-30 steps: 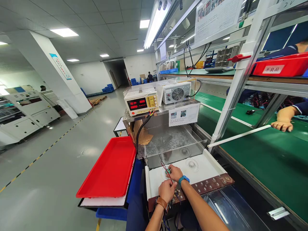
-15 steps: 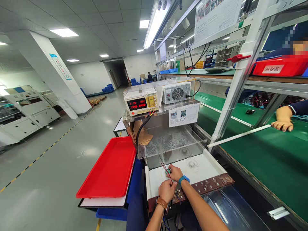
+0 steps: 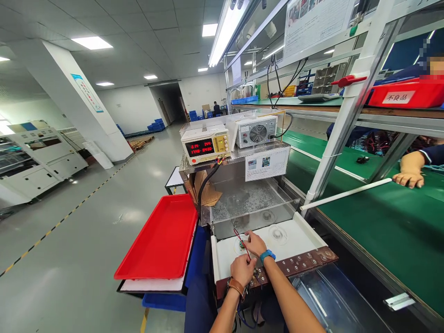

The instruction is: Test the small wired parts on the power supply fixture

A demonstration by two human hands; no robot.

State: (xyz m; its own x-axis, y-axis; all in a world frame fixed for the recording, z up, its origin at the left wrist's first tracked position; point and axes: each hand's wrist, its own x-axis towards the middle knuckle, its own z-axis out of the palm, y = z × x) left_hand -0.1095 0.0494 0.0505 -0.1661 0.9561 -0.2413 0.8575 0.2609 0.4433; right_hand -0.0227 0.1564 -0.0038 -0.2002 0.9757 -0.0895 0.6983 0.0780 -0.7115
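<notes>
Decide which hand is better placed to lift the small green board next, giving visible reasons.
Probably the right hand: it is right beside the small green board, while the left hand appears to pinch the red wire.

Ceiling lights shine above white walls — and a grey floor (rather glossy).

Green part, details too small

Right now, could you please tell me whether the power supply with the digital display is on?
On: the power supply shows glowing red digits on its digital display.
</notes>
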